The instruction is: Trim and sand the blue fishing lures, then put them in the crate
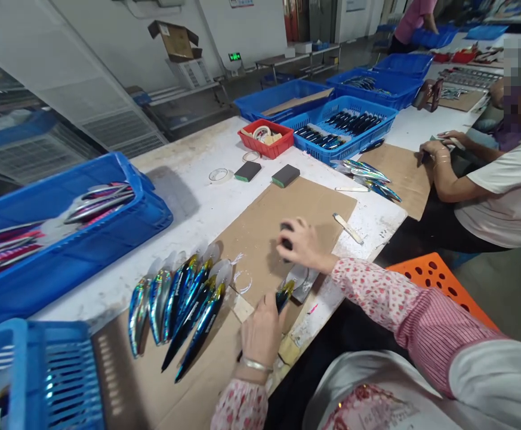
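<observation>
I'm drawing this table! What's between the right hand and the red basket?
In the head view, from the red basket to the right hand: some white tabletop, a dark-and-green block, then brown cardboard.

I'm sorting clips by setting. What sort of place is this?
Probably a factory or workshop floor: fish-shaped lures lie lined up on a worktable, a blue basket holds rows of similar ones, and another person works nearby.

Dark, yellow-tipped lure [284, 294] slanted, near small dark block [286, 240]
</observation>
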Tool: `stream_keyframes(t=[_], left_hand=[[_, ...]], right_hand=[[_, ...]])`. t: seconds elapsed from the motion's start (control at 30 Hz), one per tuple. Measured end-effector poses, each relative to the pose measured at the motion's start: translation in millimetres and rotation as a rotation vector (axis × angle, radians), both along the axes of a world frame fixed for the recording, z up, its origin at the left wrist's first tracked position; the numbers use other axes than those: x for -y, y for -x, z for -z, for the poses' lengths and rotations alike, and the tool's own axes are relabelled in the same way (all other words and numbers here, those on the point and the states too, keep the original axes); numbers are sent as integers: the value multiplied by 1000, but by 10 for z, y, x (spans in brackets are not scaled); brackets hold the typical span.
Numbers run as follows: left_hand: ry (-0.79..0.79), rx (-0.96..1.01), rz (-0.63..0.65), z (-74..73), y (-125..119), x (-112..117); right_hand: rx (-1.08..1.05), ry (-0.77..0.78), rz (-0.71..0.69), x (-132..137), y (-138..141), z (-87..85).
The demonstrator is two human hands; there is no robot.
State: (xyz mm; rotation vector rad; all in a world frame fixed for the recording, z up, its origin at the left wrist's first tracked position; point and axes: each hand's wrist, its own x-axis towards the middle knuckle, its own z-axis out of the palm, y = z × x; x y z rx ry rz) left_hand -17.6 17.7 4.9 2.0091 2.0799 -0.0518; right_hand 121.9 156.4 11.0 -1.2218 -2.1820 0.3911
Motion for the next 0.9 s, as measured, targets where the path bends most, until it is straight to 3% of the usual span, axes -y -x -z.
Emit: stream_keyframes(t=[0.1,0.2,0.33,0.47,0.57,0.77,0.9], left_hand=[[-13,326,-37,-78,-119,95],[-74,539,-23,-25,-282,165],[-122,545,-69,124,-427,184],[-117,518,-61,184,-446,188],[-121,518,-47,174,-440,195],[-114,498,-56,167,-446,213],[-95,493,-55,170,-445,221]], right_hand=[[-104,25,138,-179,-348,-14],[-48,118,65,-177,-467,-18],[156,173,102,71,-367,13],[184,229,120,309,-344,38],[185,241,44,310,-369,20],[256,136,110,253,-343,-34],[235,195,20,305,-347,-21]])
